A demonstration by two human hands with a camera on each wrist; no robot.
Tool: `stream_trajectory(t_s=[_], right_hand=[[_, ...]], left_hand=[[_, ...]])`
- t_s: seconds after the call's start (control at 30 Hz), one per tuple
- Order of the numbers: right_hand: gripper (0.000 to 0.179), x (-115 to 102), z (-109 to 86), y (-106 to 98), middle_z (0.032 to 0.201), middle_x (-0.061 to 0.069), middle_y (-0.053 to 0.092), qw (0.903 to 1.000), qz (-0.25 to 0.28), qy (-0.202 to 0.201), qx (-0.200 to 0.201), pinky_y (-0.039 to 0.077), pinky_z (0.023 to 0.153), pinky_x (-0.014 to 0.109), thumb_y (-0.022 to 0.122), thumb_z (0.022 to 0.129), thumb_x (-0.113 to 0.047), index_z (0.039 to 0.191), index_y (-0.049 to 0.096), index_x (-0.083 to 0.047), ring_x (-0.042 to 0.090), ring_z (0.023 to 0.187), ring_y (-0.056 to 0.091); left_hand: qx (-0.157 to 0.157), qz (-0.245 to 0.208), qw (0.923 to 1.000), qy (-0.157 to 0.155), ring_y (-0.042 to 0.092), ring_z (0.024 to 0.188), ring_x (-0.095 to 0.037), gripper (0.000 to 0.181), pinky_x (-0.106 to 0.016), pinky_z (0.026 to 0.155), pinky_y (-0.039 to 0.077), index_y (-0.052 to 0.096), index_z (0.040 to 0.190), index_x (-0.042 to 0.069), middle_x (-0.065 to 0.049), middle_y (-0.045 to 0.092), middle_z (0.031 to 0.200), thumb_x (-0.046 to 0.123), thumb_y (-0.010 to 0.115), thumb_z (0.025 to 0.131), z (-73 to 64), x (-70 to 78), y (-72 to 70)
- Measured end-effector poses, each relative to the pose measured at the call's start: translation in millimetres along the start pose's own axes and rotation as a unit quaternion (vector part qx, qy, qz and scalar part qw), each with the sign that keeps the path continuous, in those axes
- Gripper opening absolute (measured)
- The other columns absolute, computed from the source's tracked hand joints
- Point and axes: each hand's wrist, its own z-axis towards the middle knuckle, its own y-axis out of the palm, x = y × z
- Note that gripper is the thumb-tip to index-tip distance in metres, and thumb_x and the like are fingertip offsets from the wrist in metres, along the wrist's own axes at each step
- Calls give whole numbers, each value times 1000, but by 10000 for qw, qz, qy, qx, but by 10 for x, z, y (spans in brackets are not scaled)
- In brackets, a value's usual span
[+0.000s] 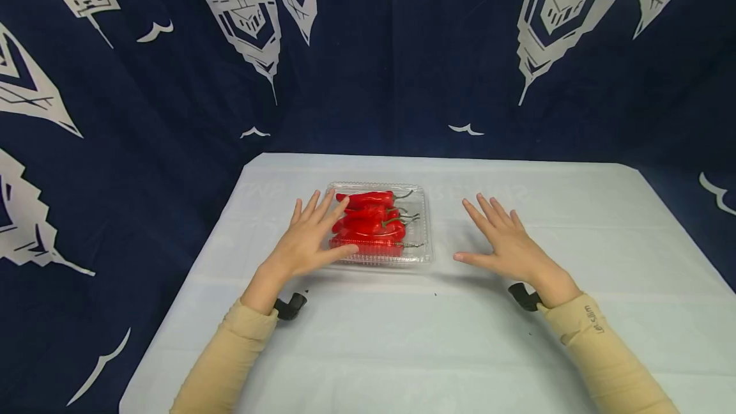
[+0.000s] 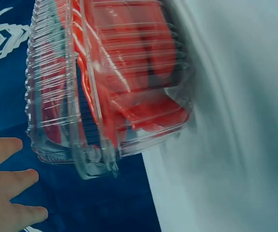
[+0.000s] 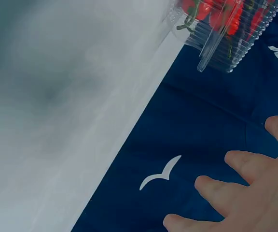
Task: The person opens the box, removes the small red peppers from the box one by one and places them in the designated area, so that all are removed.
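A clear plastic clamshell box (image 1: pixel 427 229) lies on the white table with several red chili peppers (image 1: pixel 370 225) inside, their green stems pointing right. Its ribbed lid (image 2: pixel 52 96) appears to lie over the base in the left wrist view. My left hand (image 1: pixel 307 241), fingers spread, is beside the box and covers its left edge in the head view. The fingers (image 2: pixel 18 183) look apart from the plastic in the left wrist view. Off to the right of the box, my right hand (image 1: pixel 508 248) hovers with spread fingers and holds nothing.
White cloth covers the table (image 1: pixel 402 337). Behind it hangs a dark blue curtain (image 1: pixel 368 82) printed with white buildings and birds. Black straps (image 1: pixel 292 306) sit at both wrists, below beige sleeves (image 1: pixel 224 363).
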Motion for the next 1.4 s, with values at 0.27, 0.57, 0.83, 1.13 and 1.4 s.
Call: stream_trajectory(t_s=[0.27,0.57,0.83,1.13,1.4], right_hand=[[100,-31,35,32,156,11,2,9990,436,115,-11,13,106,61,61,79,-63,151,3,-25,38,140,6],[99,-101,76,87,156,8,9,9960,853,250,22,22,103,61,62,79,-62,150,1,-30,35,140,15],[95,-115,86,161,155,9,14,9907,1302,383,18,22,105,58,61,82,-59,150,3,-29,34,139,19],[87,-141,101,270,148,18,30,9762,2132,254,315,31,102,55,64,87,-43,151,12,-15,38,132,33],[80,-168,126,355,141,18,39,9641,2592,365,440,37,98,52,63,89,-39,149,18,-9,35,127,41]], left_hand=[[657,-783,9948,-18,12,142,-24,74,-52,111,11,25,149,21,-4,19,154,58,49,89,-54,-79,50],[1387,-1284,9818,-189,28,136,-26,64,-57,104,25,33,146,24,-4,31,150,47,54,90,-115,-172,131],[1978,-1741,9638,-406,38,131,-22,55,-49,104,31,44,141,16,-3,42,143,35,57,91,-167,-219,193],[2472,-2316,9383,-695,51,117,-23,43,-42,94,44,51,134,8,-10,55,130,21,58,93,-183,-253,289],[2613,-2876,9153,-1063,52,115,-22,35,-42,92,45,55,128,5,-10,57,127,20,53,97,-218,-315,379]])
